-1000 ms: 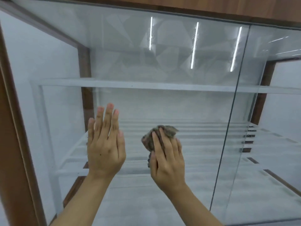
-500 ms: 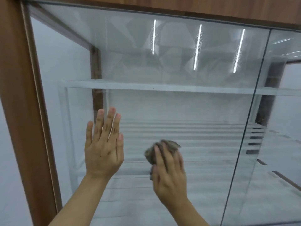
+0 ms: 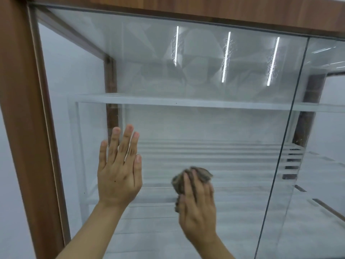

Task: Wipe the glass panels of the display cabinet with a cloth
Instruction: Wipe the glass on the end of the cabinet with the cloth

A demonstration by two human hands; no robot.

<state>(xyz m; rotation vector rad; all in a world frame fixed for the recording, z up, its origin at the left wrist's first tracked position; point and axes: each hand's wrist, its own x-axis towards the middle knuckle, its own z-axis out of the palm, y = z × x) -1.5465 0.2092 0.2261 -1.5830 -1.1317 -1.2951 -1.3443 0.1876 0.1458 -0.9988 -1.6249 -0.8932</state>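
Observation:
A large glass panel (image 3: 186,116) of the display cabinet fills the view, streaked with haze and light reflections. My left hand (image 3: 119,171) lies flat against the glass with straight fingers, left of centre. My right hand (image 3: 197,204) presses a crumpled grey-brown cloth (image 3: 203,174) onto the lower middle of the same panel, the fingers curled over the wad. Most of the cloth is hidden under that hand.
A brown wooden frame post (image 3: 24,128) runs down the left and a wooden top rail (image 3: 205,10) crosses above. A vertical seam (image 3: 287,128) separates a second glass panel (image 3: 317,165) on the right. A glass shelf (image 3: 186,103) spans the inside.
My right hand has slid the cloth downward on the glass. The view has shifted left, bringing the left frame post further into sight. My left hand stays flat on the panel.

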